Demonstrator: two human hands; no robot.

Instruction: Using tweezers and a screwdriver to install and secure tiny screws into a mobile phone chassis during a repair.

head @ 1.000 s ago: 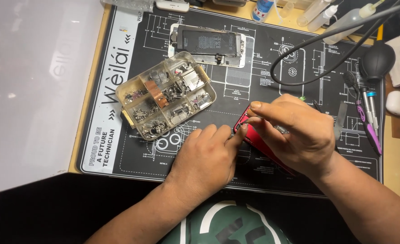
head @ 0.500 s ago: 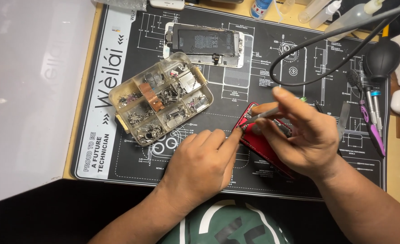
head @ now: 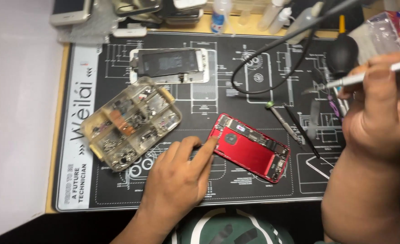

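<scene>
A red opened phone body (head: 250, 148) lies tilted on the black repair mat (head: 245, 54), its inner boards showing. My left hand (head: 178, 180) rests on the mat with the index fingertip touching the phone's upper left corner. My right hand (head: 380, 108) is raised at the right edge, away from the phone, gripping a slim silver screwdriver (head: 362, 77). A clear compartment box (head: 131, 123) full of small screws and parts sits left of the phone.
A detached phone screen assembly (head: 169, 66) lies at the mat's top. A black cable (head: 272, 58) loops across the upper right. A loose screwdriver (head: 282, 119), a black air blower (head: 343, 54), small bottles (head: 219, 18) and spare phones (head: 71, 11) line the back.
My right hand has lifted off the red phone and moved up and right with the silver screwdriver. The left hand stays at the phone's corner. The camera moved closer.
</scene>
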